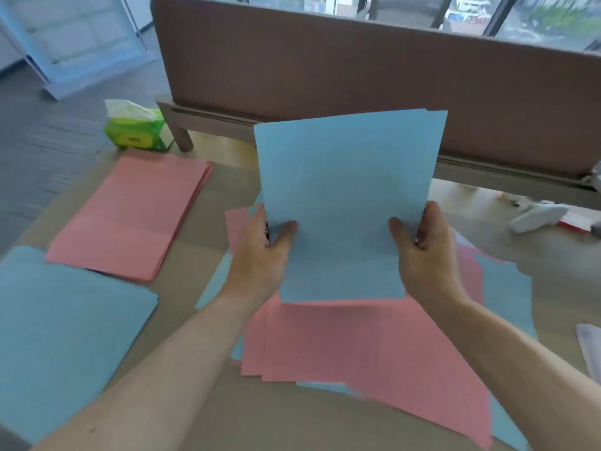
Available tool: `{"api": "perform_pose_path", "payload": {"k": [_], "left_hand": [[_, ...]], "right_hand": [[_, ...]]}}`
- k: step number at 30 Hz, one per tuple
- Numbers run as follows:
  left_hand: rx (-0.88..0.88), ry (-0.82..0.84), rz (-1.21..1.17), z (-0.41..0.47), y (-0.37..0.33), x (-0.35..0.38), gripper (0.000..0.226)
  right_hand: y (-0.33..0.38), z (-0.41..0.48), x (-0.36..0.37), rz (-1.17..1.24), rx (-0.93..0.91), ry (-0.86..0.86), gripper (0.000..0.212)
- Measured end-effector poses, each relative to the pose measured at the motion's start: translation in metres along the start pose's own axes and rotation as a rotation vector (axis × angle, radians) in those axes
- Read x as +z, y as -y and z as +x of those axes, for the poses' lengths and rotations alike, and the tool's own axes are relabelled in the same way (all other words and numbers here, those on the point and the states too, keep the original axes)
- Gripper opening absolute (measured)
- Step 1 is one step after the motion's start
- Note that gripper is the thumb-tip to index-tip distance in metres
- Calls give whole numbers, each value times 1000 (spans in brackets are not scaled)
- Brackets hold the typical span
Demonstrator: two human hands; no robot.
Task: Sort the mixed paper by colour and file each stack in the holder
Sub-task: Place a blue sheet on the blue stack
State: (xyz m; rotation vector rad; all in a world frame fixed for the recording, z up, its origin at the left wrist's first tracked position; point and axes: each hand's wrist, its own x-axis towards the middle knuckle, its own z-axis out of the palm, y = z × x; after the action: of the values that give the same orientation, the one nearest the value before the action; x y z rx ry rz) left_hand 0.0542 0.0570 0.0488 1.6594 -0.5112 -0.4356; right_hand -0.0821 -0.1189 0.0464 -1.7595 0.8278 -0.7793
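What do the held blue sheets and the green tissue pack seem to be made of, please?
Blue sheets: thin matte paper, no glare, crisp straight edges. Green tissue pack: probably glossy plastic film, going by its sheen; soft white tissue pokes from the top.

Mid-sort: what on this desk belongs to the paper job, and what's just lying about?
Job: blue paper held by left hand and right hand; pink stack; blue stack; mixed pile.
Lying about: green tissue pack; white and red clutter at right.
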Motion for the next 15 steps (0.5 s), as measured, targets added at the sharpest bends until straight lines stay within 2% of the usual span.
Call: {"api": "perform_pose_path", "payload": {"k": [4,7,9,12,15], "left_hand": [[-47,-230,-11,4,8,-113,20],[-118,-349,2,-7,16,-215,19],[-243,-455,-28,-26,33,-280,14],[-466,-606,-114,-67,71,-356,21],[-592,-635,-160,-104,105,-389,13]], "right_hand": [[56,-8,104,-50,-97,163,17],[100,-21,202,-54,-141,360,28],[122,-37,267,-125,-169,495,36],[138,-70,354,-266,-205,646,34],[135,-104,419,-389,-224,766,33]]}}
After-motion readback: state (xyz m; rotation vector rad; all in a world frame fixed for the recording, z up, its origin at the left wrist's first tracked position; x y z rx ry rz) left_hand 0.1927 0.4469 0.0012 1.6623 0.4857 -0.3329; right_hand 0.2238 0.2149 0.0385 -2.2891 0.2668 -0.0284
